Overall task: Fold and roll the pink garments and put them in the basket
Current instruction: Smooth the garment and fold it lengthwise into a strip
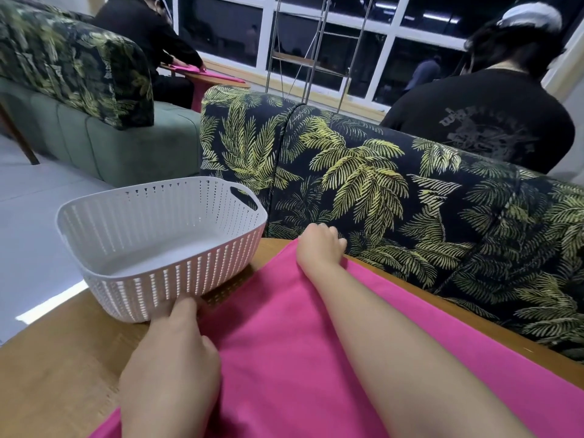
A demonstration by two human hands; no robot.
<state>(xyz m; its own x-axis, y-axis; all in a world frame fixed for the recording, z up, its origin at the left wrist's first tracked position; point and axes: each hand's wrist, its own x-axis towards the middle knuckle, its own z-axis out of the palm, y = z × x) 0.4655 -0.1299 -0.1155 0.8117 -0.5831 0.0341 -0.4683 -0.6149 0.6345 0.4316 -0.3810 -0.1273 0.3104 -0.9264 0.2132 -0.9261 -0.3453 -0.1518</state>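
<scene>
Pink garment (pixel 284 358) is lying flat and smooth on the wooden surface (pixel 63 374), beside the white basket (pixel 158 248), which is holding nothing. Both hands are grasping it: left hand (pixel 177 339) its near-left edge, right hand (pixel 319 245) its far corner. Folding is just starting, I think; next, bringing the far corner over.
</scene>
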